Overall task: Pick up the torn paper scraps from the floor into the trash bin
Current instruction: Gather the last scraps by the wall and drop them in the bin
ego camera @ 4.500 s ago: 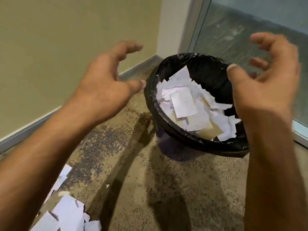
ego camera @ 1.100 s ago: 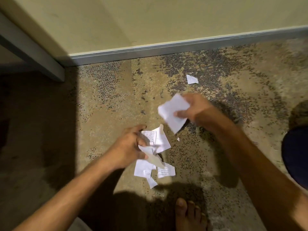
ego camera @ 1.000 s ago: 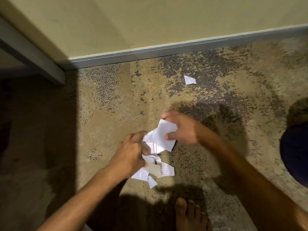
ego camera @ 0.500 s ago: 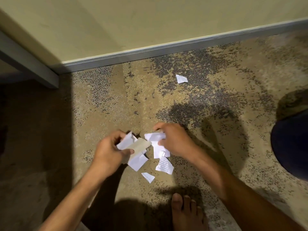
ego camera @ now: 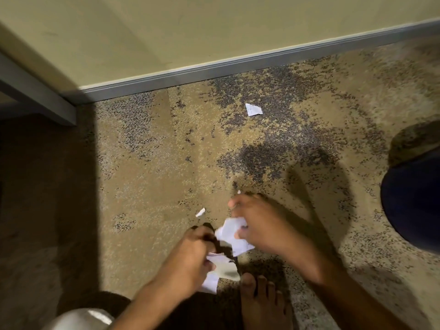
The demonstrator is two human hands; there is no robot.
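Observation:
I look down at a speckled tan carpet. My left hand [ego camera: 190, 253] grips a bunch of white paper scraps [ego camera: 219, 270] low over the floor. My right hand [ego camera: 259, 225] pinches more white scraps [ego camera: 231, 234] just to the right of it. Both hands are blurred and close together. A single torn scrap [ego camera: 253, 109] lies alone farther off near the wall. A small sliver of paper [ego camera: 200, 212] lies on the carpet just above my left hand. The trash bin is out of view.
My bare foot [ego camera: 262, 303] stands just below the hands. A grey baseboard [ego camera: 214, 72] runs along the yellow wall. A dark blue rounded shape [ego camera: 414, 201] fills the right edge. A grey frame [ego camera: 35, 96] and deep shadow lie at left.
Both hands have moved down toward my foot, gathering the scraps from the carpet into their grip. The loose pieces that lay under the hands are now mostly picked up.

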